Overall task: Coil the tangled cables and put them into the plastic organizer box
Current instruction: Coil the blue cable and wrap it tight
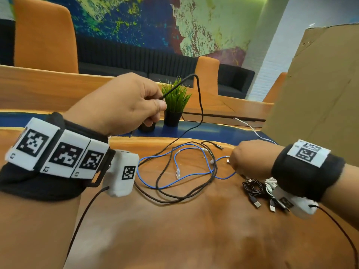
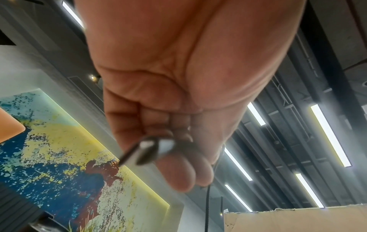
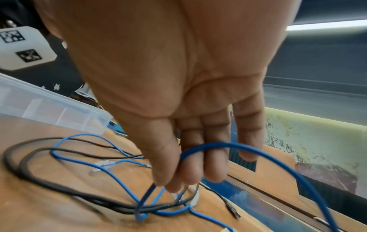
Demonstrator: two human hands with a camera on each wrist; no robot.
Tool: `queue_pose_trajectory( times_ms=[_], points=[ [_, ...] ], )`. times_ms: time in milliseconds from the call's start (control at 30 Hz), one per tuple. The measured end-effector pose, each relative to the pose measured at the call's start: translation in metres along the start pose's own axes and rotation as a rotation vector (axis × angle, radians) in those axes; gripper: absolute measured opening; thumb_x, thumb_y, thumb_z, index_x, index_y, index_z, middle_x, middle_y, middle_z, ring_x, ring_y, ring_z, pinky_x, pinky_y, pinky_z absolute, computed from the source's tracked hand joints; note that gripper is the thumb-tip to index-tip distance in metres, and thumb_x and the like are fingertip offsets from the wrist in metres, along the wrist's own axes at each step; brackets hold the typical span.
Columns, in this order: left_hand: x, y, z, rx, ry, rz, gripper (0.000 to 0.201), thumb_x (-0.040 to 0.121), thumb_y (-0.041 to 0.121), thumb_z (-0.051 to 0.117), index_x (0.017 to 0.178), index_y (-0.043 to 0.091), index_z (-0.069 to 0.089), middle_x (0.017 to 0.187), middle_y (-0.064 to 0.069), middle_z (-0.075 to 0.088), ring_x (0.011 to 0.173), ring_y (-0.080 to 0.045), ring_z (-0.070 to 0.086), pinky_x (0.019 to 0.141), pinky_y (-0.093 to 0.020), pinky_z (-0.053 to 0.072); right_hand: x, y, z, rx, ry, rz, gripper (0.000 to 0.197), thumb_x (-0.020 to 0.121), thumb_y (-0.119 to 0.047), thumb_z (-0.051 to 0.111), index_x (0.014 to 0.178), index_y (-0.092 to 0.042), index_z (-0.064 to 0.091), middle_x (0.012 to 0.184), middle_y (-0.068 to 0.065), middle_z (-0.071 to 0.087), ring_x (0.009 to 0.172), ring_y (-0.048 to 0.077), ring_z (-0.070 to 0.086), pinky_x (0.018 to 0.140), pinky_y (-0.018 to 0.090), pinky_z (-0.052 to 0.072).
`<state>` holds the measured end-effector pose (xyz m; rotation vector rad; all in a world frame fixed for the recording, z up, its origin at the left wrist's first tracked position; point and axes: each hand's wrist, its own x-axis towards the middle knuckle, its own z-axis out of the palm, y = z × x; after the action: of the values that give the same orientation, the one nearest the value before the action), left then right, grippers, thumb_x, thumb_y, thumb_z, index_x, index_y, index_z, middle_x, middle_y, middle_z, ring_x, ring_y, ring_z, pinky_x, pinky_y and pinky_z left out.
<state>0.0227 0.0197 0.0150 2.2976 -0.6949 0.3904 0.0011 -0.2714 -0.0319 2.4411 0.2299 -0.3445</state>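
My left hand [image 1: 158,105] is raised above the table and pinches a black braided cable [image 1: 200,98] near its end. The cable arcs up, then drops into the tangle. In the left wrist view its blurred metal plug [image 2: 147,150] sticks out of the curled fingers [image 2: 182,175]. My right hand [image 1: 240,159] is low over the table and grips a blue cable [image 3: 222,143], which loops across its fingers [image 3: 190,172]. Blue cable [image 1: 174,181] and black cable lie tangled on the wooden table [image 1: 174,239]. The clear plastic organizer box [image 3: 59,109] shows only in the right wrist view.
A bundle of coiled black and white USB cables [image 1: 258,191] lies by my right wrist. A white cable [image 1: 250,127] trails toward a tall cardboard box [image 1: 320,84] at the right. A small potted plant [image 1: 174,101] stands behind the tangle.
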Motion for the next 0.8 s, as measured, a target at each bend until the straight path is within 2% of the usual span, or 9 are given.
queue_pose_trajectory(
  times_ms=[100,167,300,433,600,700,733,767,800],
  points=[
    [0.000,0.001,0.004,0.017,-0.049,-0.021,0.023,0.099,0.025,0.060,0.078,0.021,0.069,0.069,0.008,0.072,0.058,0.002,0.066,0.048,-0.014,0.045,0.003,0.006,-0.009,0.005,0.098,-0.037,0.015,0.093,-0.018,0.053,0.089,-0.025,0.066,0.085,0.000,0.061,0.079,0.023,0.061,0.063,0.031,0.052],
    [0.001,0.002,0.007,0.022,-0.074,-0.036,0.022,0.099,0.025,0.059,0.080,0.022,0.069,0.071,0.007,0.073,0.059,0.000,0.067,0.045,-0.015,0.045,0.003,0.016,-0.024,0.025,0.264,-0.063,0.019,0.091,-0.017,0.055,0.092,-0.029,0.069,0.090,-0.003,0.061,0.084,0.021,0.062,0.071,0.035,0.055],
    [0.001,0.003,0.011,0.039,-0.101,-0.055,0.020,0.100,0.025,0.058,0.084,0.023,0.069,0.075,0.005,0.074,0.061,-0.001,0.068,0.058,-0.029,0.055,-0.006,0.035,-0.075,0.091,0.532,-0.131,0.027,0.090,-0.010,0.058,0.099,-0.030,0.073,0.097,-0.002,0.056,0.095,0.024,0.058,0.079,0.042,0.053],
    [0.003,-0.003,0.013,0.073,-0.088,-0.101,0.022,0.101,0.023,0.057,0.082,0.021,0.068,0.073,0.005,0.074,0.056,0.000,0.067,0.055,-0.024,0.048,-0.023,0.051,-0.126,0.230,0.771,-0.145,0.023,0.093,-0.009,0.058,0.095,-0.026,0.072,0.097,-0.003,0.053,0.090,0.020,0.053,0.075,0.029,0.042],
    [0.004,-0.013,0.010,0.170,-0.030,-0.199,0.020,0.102,0.020,0.052,0.085,0.021,0.064,0.076,0.002,0.073,0.061,-0.011,0.072,0.064,-0.035,0.059,-0.051,0.066,-0.166,0.433,1.004,-0.063,0.024,0.102,-0.017,0.045,0.112,-0.025,0.066,0.107,-0.006,0.058,0.093,0.010,0.052,0.076,0.026,0.038],
    [0.005,-0.020,0.008,0.203,-0.033,-0.221,0.019,0.100,0.016,0.051,0.087,0.018,0.065,0.076,0.002,0.073,0.062,-0.013,0.073,0.067,-0.036,0.061,-0.057,0.078,-0.177,0.561,1.062,-0.060,0.023,0.102,-0.024,0.045,0.113,-0.023,0.065,0.085,-0.023,0.061,0.069,-0.003,0.055,0.061,0.011,0.040],
    [0.004,-0.022,0.008,0.203,-0.045,-0.228,0.019,0.099,0.016,0.051,0.086,0.017,0.066,0.076,0.002,0.073,0.062,-0.012,0.073,0.067,-0.034,0.060,-0.057,0.082,-0.179,0.627,1.067,-0.055,0.021,0.101,-0.027,0.047,0.111,-0.026,0.065,0.084,-0.021,0.064,0.069,0.000,0.060,0.061,0.017,0.048],
    [0.004,-0.023,0.008,0.200,-0.061,-0.235,0.019,0.099,0.016,0.051,0.085,0.018,0.065,0.076,0.002,0.074,0.062,-0.012,0.073,0.066,-0.033,0.059,-0.057,0.086,-0.180,0.681,1.077,-0.052,0.019,0.100,-0.029,0.049,0.108,-0.029,0.065,0.092,-0.008,0.069,0.077,0.017,0.065,0.067,0.034,0.055],
    [0.005,-0.023,0.008,0.194,-0.081,-0.243,0.020,0.099,0.017,0.051,0.085,0.018,0.065,0.078,0.002,0.074,0.063,-0.012,0.073,0.065,-0.031,0.058,-0.056,0.089,-0.181,0.724,1.093,-0.058,0.017,0.099,-0.029,0.050,0.107,-0.030,0.066,0.102,0.007,0.069,0.084,0.035,0.062,0.071,0.046,0.054]
  ],
)
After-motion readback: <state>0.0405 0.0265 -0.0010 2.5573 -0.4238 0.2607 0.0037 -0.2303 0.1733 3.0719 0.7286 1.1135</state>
